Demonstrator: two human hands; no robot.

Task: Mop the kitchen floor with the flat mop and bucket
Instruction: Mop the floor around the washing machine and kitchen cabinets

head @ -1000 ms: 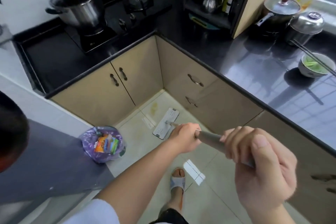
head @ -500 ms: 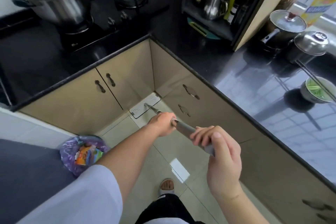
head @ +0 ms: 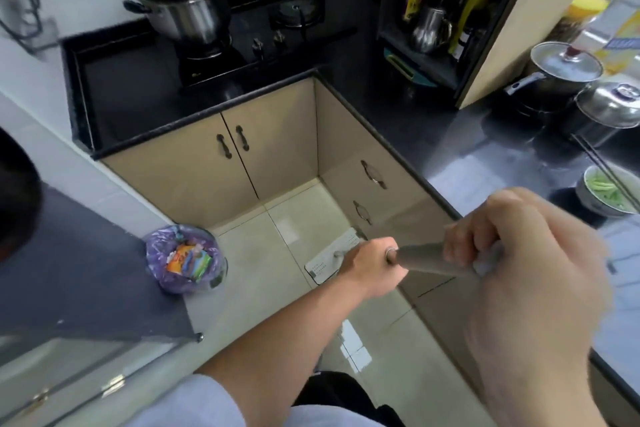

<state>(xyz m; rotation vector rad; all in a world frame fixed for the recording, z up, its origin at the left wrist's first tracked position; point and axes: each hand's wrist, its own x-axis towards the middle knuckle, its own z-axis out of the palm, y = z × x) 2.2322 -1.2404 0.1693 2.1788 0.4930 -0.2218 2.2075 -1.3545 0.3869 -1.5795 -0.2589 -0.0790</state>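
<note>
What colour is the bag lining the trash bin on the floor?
Purple; the trash bag shows clearly in the head view.

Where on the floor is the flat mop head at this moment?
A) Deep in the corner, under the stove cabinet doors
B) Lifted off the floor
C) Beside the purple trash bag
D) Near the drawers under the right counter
D: the mop head lies flat on the tiles, close to the drawers, well apart from the trash bag.

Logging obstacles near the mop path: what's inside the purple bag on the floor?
The purple bag stands open at the top. Colourful wrappers, orange, green and blue, lie on top. Anything beneath them is covered, and blur hides their labels.
</note>
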